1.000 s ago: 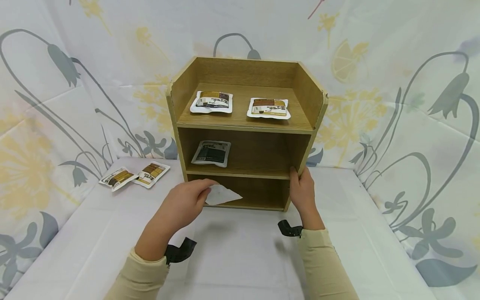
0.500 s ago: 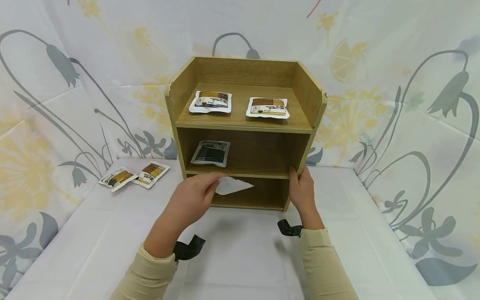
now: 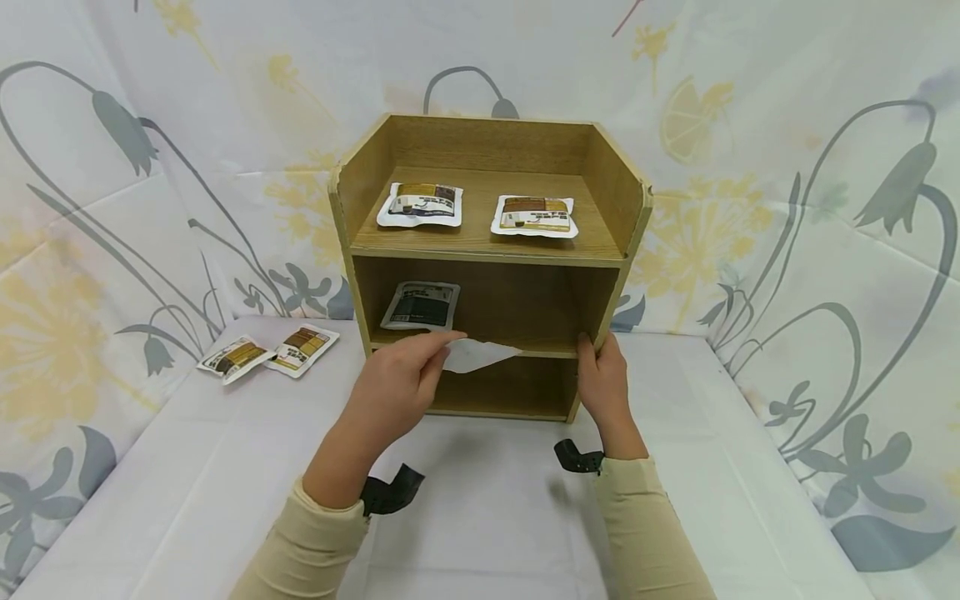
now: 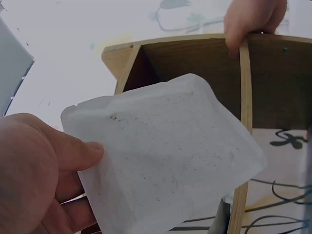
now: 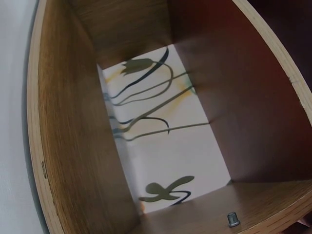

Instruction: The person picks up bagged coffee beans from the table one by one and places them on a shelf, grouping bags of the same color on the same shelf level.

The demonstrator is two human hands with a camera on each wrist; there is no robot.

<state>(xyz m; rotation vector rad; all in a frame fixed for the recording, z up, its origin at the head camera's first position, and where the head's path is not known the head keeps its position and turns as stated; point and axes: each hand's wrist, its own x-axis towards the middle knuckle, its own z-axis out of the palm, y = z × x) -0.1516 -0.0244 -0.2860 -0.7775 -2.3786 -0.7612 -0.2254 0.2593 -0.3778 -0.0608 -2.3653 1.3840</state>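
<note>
My left hand (image 3: 397, 387) pinches a flat white packet (image 3: 476, 356) by its edge, in front of the divider between the middle and lowest levels of a small wooden shelf (image 3: 487, 257). The left wrist view shows the packet's plain, faintly speckled side, with the thumb (image 4: 85, 153) lying on it. My right hand (image 3: 603, 379) grips the shelf's right side panel at middle-board height. Farther left on the middle level lies a dark-labelled packet (image 3: 422, 306). Two brown-and-white packets, one left (image 3: 422, 204) and one right (image 3: 533, 217), lie on the top level.
Two more packets, one (image 3: 234, 358) overlapping the other (image 3: 302, 348), lie on the white-covered table (image 3: 480, 508) left of the shelf. Floral cloth (image 3: 810, 183) hangs behind. In the right wrist view, a small metal peg (image 5: 233, 219) sticks out inside a compartment.
My left hand has carried the white packet up and to the right, from before the lowest level to the divider's height. My right hand has stayed on the side panel.
</note>
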